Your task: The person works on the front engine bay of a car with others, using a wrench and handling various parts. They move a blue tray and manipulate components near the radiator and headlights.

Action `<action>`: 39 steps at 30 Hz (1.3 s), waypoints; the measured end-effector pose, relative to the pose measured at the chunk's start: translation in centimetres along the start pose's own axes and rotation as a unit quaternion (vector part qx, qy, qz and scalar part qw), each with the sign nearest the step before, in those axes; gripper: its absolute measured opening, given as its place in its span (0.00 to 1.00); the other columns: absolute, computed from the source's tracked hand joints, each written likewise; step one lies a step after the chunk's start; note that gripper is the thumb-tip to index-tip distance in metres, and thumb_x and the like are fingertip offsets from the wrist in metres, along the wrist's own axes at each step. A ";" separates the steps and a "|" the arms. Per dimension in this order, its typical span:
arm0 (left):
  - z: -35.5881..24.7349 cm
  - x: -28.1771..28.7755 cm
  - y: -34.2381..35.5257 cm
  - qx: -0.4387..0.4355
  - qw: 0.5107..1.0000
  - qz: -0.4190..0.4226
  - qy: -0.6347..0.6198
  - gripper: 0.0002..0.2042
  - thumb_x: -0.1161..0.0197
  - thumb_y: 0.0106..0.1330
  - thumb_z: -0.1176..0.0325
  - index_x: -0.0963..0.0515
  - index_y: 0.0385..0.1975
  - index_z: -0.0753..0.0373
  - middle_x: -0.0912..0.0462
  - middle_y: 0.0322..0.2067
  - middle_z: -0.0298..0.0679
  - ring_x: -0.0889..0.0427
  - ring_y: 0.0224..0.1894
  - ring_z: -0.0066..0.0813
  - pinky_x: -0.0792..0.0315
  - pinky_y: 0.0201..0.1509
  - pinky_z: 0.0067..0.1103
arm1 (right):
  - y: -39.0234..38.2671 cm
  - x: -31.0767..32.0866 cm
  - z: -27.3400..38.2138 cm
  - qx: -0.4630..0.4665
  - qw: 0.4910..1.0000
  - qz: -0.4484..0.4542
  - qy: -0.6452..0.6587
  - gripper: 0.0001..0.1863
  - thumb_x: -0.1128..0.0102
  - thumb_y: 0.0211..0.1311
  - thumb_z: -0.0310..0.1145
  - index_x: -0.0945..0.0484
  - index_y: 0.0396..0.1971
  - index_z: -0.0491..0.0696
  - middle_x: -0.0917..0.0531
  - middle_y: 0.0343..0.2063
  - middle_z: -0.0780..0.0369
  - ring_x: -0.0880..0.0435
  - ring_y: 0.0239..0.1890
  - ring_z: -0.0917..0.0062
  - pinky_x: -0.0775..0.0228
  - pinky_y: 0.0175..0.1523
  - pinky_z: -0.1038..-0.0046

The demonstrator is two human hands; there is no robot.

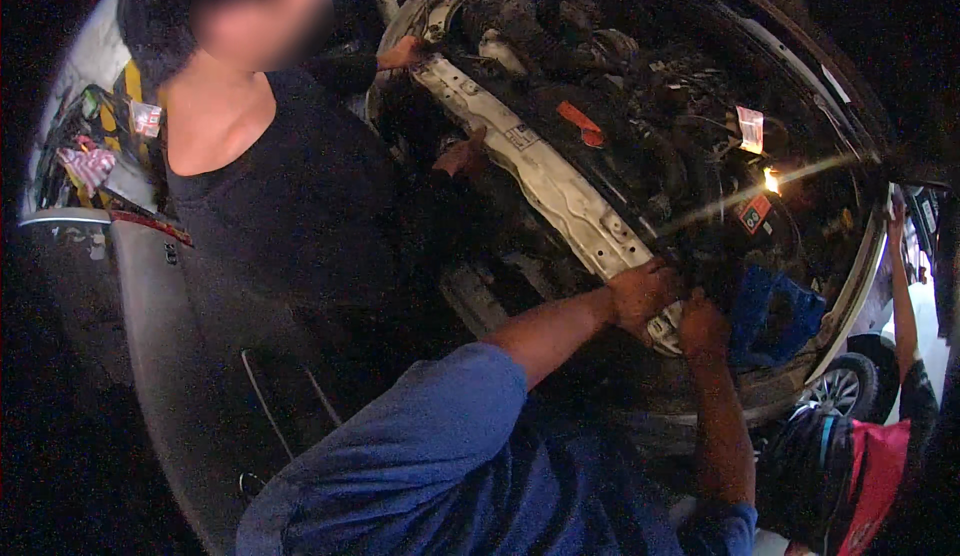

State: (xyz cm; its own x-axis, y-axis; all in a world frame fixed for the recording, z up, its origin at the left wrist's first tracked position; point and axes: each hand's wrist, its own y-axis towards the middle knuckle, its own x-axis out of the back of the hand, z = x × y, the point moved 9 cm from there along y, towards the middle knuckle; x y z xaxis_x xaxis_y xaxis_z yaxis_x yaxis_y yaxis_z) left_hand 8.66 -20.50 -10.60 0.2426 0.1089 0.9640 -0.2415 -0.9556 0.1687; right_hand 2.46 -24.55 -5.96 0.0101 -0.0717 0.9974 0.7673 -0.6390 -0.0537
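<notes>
A long white metal beam point(545, 171), like a car's front crossmember, lies slantwise along the near edge of an engine bay. My left hand point(640, 293) is closed over its near right end. Just to the right, my right hand point(705, 329) is closed beside the tip of the beam. Its fingers are partly in shadow, and what they hold is hidden. At the beam's far left end a co-worker's hand point(402, 53) rests on it. The co-worker's other hand point(462, 154) is by the beam's middle.
The dark engine bay point(640, 86) stretches beyond the beam, with a lit lamp point(771, 180) inside. A blue cloth point(775, 316) lies right of my hands. The co-worker in a dark top point(290, 196) stands at left. At far right are another person's arm point(903, 286) and a wheel point(845, 386).
</notes>
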 end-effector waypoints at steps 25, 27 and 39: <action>0.9 -3.8 1.2 0.002 0.998 -0.063 -0.017 0.30 0.44 0.58 0.61 0.38 0.63 0.55 0.36 0.61 0.44 0.45 0.67 0.44 0.55 0.72 0.38 | 0.1 -3.5 -2.8 0.002 0.995 0.039 -0.096 0.20 0.51 0.61 0.34 0.31 0.52 0.42 0.19 0.35 0.52 0.18 0.38 0.59 0.25 0.40 0.59; 0.2 -2.1 0.9 0.008 0.995 -0.013 -0.099 0.29 0.43 0.57 0.63 0.37 0.62 0.56 0.36 0.61 0.45 0.43 0.66 0.45 0.53 0.72 0.39 | -0.3 -3.3 -3.6 -0.036 0.994 0.031 -0.102 0.19 0.51 0.61 0.35 0.30 0.51 0.44 0.18 0.33 0.52 0.18 0.37 0.58 0.25 0.40 0.58; -1.1 1.8 1.4 -0.019 0.994 0.078 -0.080 0.42 0.32 0.49 0.52 0.43 0.64 0.62 0.40 0.63 0.48 0.46 0.67 0.45 0.58 0.72 0.39 | 0.3 -3.6 -4.5 0.004 0.987 0.084 -0.136 0.16 0.55 0.64 0.35 0.27 0.47 0.42 0.19 0.25 0.51 0.17 0.28 0.59 0.25 0.31 0.59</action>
State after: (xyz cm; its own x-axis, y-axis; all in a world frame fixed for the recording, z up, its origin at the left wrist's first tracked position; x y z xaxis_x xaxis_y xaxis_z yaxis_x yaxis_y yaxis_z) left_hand 7.75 -21.31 -8.42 0.3456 -0.0881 0.9342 -0.3235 -0.9457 0.0305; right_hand -0.25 -27.90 -9.77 0.3078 0.0331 0.9509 0.7459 -0.6288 -0.2196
